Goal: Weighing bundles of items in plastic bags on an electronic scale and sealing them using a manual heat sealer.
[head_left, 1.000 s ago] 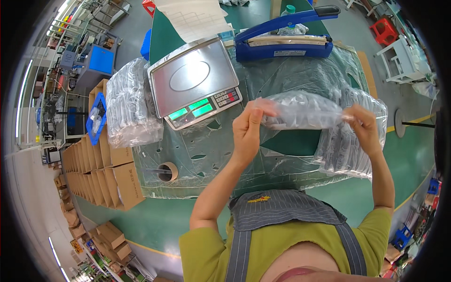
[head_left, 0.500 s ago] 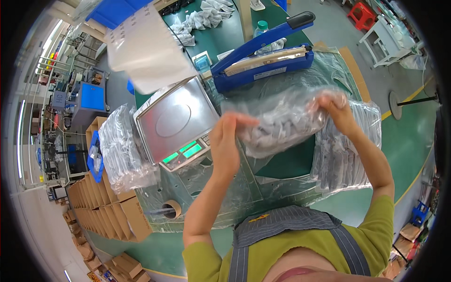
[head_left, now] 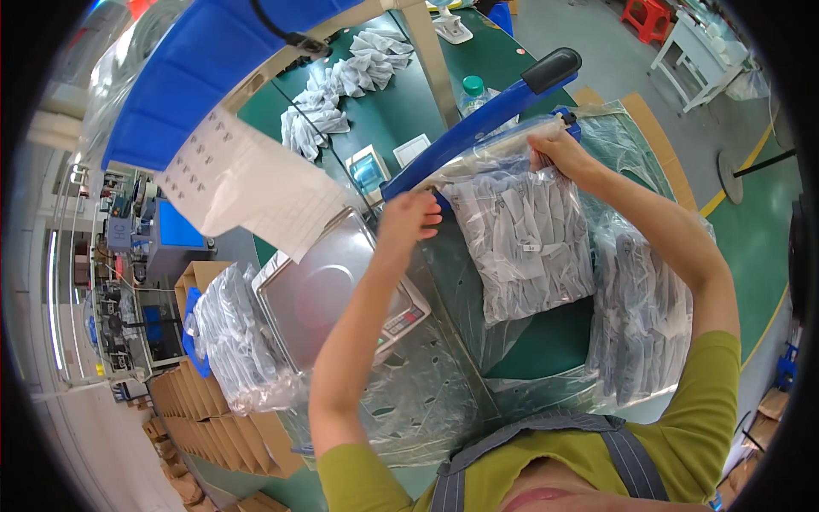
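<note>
A clear plastic bag (head_left: 525, 243) packed with pale grey bundled pieces hangs against the front of a blue bar heat sealer (head_left: 465, 136), its upper end at the sealing bar. My right hand (head_left: 556, 154) is closed on the bag's upper right corner. Just off the bag's upper left corner is my left hand (head_left: 408, 222), fingers curled and slightly blurred; whether it grips the film, I cannot tell. The sealer's lever slants up to a black handle (head_left: 552, 70). Below my left forearm lies the steel plate of a weighing scale (head_left: 320, 286).
Filled bags are stacked at the right (head_left: 644, 316) and left (head_left: 235, 341) of the table. A paper sheet (head_left: 247, 183) hangs over the scale by a blue bin (head_left: 213, 68). Loose grey pieces (head_left: 350, 81) and a green-capped bottle (head_left: 473, 92) lie behind. Cardboard dividers (head_left: 222, 435) stand at lower left.
The filled bag has gone from being held tilted above the table to hanging upright at the sealer. Both hands have moved forward, and the right has shifted left. The view has shifted too.
</note>
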Demonstrator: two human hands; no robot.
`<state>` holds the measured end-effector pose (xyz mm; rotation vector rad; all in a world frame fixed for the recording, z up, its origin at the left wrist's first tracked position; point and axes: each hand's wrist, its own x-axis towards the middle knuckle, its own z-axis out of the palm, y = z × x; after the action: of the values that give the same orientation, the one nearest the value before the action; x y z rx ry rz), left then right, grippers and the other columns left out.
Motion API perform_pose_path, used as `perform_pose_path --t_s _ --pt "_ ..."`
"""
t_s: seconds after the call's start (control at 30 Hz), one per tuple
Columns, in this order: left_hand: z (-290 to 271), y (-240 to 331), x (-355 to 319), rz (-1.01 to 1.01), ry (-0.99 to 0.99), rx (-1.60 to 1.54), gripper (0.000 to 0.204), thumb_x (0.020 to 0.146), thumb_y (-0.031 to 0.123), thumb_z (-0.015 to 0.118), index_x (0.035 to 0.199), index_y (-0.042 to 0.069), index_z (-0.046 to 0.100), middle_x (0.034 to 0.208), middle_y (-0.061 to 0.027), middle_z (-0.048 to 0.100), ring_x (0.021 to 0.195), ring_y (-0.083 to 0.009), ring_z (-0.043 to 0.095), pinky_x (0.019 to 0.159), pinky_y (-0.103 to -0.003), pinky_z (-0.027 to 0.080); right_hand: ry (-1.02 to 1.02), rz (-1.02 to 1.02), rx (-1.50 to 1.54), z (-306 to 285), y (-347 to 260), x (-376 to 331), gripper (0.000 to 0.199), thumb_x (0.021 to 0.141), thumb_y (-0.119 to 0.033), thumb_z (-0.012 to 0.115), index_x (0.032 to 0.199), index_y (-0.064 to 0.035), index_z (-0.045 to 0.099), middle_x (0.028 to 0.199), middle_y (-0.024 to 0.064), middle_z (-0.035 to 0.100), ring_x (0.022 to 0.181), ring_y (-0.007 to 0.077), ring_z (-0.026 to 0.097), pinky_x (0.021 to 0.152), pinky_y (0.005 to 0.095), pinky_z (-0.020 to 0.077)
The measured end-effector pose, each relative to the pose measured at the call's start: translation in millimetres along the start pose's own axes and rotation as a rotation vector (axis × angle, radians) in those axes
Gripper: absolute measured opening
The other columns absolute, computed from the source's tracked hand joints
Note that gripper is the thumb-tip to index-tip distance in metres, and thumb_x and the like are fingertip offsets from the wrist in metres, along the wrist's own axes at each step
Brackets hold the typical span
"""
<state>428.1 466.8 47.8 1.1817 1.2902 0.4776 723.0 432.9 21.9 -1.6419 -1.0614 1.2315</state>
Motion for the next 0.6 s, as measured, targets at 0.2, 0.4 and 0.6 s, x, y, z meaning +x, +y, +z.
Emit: perform_pose_path --t_s 0.2,0.4,0.6 --pt "-36 40 95 0.931 0.238 0.711 0.028 0.085 0.028 0.056 0.096 0.003 0.063 0.082 -0.0092 0.064 0.083 -0.0178 0.061 0.071 -0.033 0.047 -0.031 0.011 -0.051 18 -13 26 0.038 0.09 -0.03 0.051 0.068 -0.0018 0.062 0.065 0.0011 0.055 0.059 0.0085 0.047 0.056 0.0261 0.0363" --pt "-20 38 141 0.085 -0.349 0.7 0.027 0.079 0.026 0.061 0.096 0.007 0.067 0.085 -0.0074 0.065 0.075 -0.0157 0.059 0.07 -0.03 0.045 0.137 -0.05 -0.143 7 23 50 0.038 0.086 -0.033 0.054 0.069 0.0 0.063 0.065 0.0039 0.055 0.061 0.01 0.047 0.057 0.0289 0.0378" --pt "-23 15 146 0.263 -0.22 0.523 0.025 0.076 0.025 0.064 0.09 0.005 0.068 0.076 -0.0065 0.065 0.066 -0.0178 0.058 0.066 -0.031 0.045 0.133 0.13 -0.193 -21 9 45 0.029 0.082 -0.03 0.059 0.078 -0.0011 0.061 0.07 0.0043 0.059 0.062 0.0135 0.052 0.059 0.0283 0.0408"
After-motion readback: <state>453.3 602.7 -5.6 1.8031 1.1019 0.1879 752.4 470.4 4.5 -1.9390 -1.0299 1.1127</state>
